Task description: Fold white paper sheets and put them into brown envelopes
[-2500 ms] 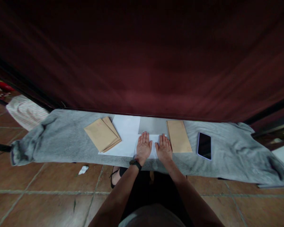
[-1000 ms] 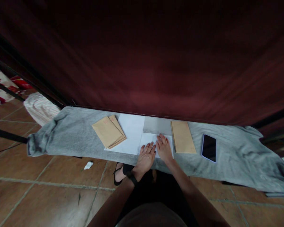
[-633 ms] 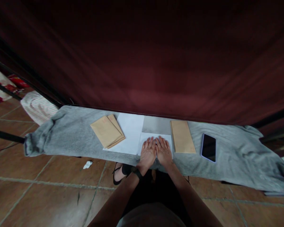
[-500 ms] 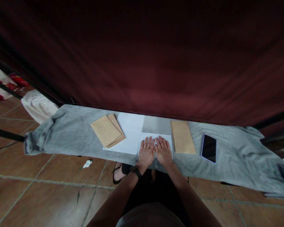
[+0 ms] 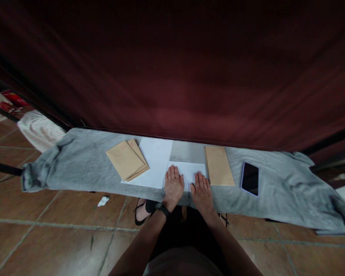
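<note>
A folded white sheet of paper [image 5: 188, 172] lies on the grey cloth close to the front edge. My left hand [image 5: 174, 186] rests flat on its left part, fingers stretched out and pointing away from me. On its right part lies my right hand [image 5: 202, 191], also flat, with the thumb apart. A gap of bare paper shows between the hands. To the left are larger white sheets [image 5: 157, 157], partly under several brown envelopes [image 5: 125, 157]. Just right of my right hand is a stack of brown envelopes [image 5: 220, 165].
A phone [image 5: 250, 179] with a pale purple edge lies on the grey cloth [image 5: 287, 184] at the right. A dark red curtain [image 5: 178, 96] hangs along the far edge. A striped cloth [image 5: 41, 129] is at the left. A white scrap [image 5: 103, 201] lies on the tiled floor.
My hands have slid apart over the folded paper, the left one to the left and the right one slightly to the right. The whole view has shifted a little.
</note>
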{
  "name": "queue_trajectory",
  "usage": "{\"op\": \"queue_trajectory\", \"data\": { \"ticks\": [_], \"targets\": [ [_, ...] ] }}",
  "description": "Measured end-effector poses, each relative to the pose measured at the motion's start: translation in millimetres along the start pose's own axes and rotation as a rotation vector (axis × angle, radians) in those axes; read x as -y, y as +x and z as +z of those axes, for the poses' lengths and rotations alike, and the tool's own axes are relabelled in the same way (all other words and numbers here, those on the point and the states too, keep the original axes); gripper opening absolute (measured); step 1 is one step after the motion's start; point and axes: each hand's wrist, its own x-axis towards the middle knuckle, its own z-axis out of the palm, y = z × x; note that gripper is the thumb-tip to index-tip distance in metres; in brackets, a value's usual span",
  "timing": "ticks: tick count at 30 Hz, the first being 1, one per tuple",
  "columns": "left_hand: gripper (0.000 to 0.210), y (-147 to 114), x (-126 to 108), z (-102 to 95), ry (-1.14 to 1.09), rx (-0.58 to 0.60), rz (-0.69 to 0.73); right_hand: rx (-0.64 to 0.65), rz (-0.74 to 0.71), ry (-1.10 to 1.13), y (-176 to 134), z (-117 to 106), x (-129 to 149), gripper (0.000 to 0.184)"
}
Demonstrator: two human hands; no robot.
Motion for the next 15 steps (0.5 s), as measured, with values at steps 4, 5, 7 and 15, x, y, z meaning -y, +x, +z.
{"op": "queue_trajectory", "data": {
  "ticks": [4,5,7,15],
  "targets": [
    [0.053,6.2,-18.9,5.6,-0.043,0.070,0.184,0.048,-0.082,-0.009,-14.7,-9.4,3.5,0.054],
    [0.053,7.7,-22.9,7.3,-0.047,0.094,0.227,0.057,-0.093,-0.012,-16.4,-11.2,4.3,0.053],
    [0.053,11.1,-26.9,10.6,-0.042,0.118,0.260,0.056,-0.094,-0.010,-17.8,-13.5,5.4,0.051],
    [0.058,23.7,0.1,12.2,0.021,0.057,0.176,-0.030,-0.068,-0.031,-19.0,-10.9,2.3,0.055]
  ]
}}
